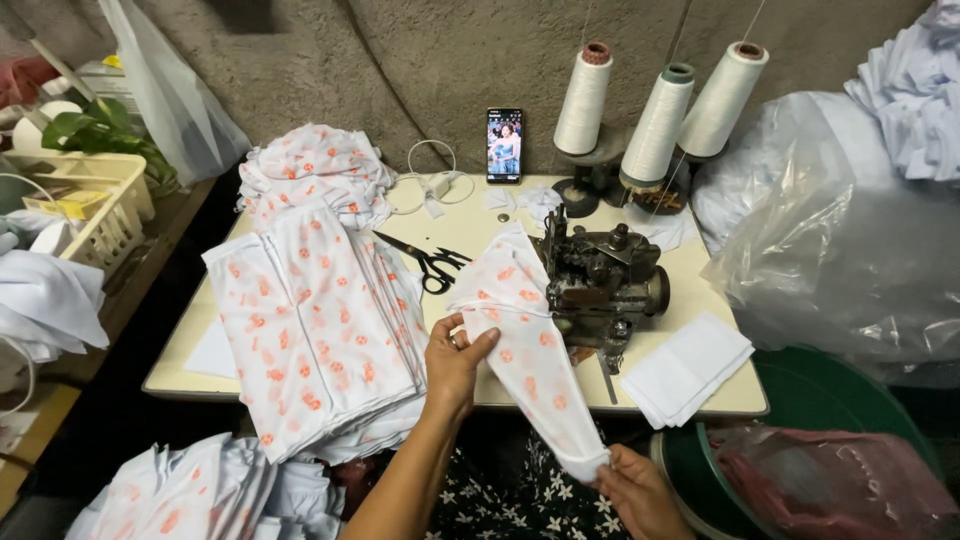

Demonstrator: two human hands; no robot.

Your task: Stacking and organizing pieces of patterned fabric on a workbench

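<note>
A white fabric piece with orange prints (520, 330) runs from the old sewing machine (600, 280) down over the table's front edge. My left hand (455, 360) rests flat on its upper left part, fingers spread, beside the machine. My right hand (640, 490) pinches the lower end of the same piece below the table edge. A tall stack of matching printed pieces (320, 320) lies just left of my left hand.
Black scissors (430, 265) lie behind the fabric. A phone (504, 145) leans on the wall beside three thread cones (655, 120). White cloth squares (685, 370) sit at the table's right front. Plastic bags (830, 240), a green bin (820, 400) and a basket (95, 195) surround the table (190, 370).
</note>
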